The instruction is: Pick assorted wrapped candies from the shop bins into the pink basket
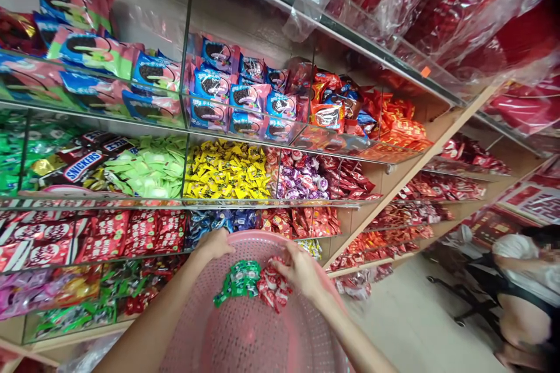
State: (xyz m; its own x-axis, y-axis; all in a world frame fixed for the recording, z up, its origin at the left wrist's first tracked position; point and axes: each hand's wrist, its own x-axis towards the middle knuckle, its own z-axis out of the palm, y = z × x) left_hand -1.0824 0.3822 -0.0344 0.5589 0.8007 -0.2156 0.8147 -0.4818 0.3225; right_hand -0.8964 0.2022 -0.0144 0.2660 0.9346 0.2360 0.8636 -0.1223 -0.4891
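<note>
A pink perforated plastic basket (249,355) tilts in front of me below the candy shelves. My left hand (216,246) is closed around its far left rim. Inside lie a heap of green-wrapped candies (240,281) and, close on its right, a heap of red-wrapped candies (275,291). Reaching over the right side of the basket, my right hand (301,271) has its bent fingers on the upper part of the red heap, with some red wrappers between them. Its fingertips are partly hidden and slightly blurred.
Glass-fronted shelves hold yellow-wrapped candies (227,172), light green packets (149,169), Snickers bars (83,166) and blue-pink cookie packs (212,84). A wooden divider (394,192) slants at right. Plastic-wrapped red packages (437,6) hang overhead. A seated person (520,268) is at far right.
</note>
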